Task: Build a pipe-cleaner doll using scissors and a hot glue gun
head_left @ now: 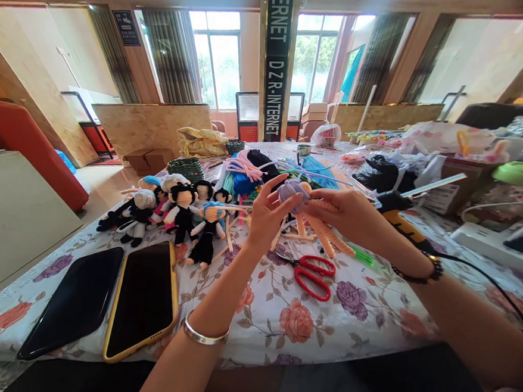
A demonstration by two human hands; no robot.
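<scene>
Both hands are raised above the flowered tablecloth (306,324), working on one small doll (307,211) made of fuzzy wire, with a pale purple head and orange limbs hanging down. The left hand (266,217) has its fingers spread and curled around the doll's head, fingertips touching it; the right hand (347,214) is closed in a pinch on the doll's orange body. Just below the doll, red-handled scissors (312,276) lie on the cloth. Left of the scissors stands a cluster of finished dolls (177,211) in black, and nearer the table edge lie two phones (111,299), side by side, screens dark. Behind the doll is a loose heap of fuzzy wire stems (281,170) in pink, blue and black. A green woven basket (186,168) sits left of that heap; I cannot tell what is in it. A glue gun (399,214) lies right of the doll.
</scene>
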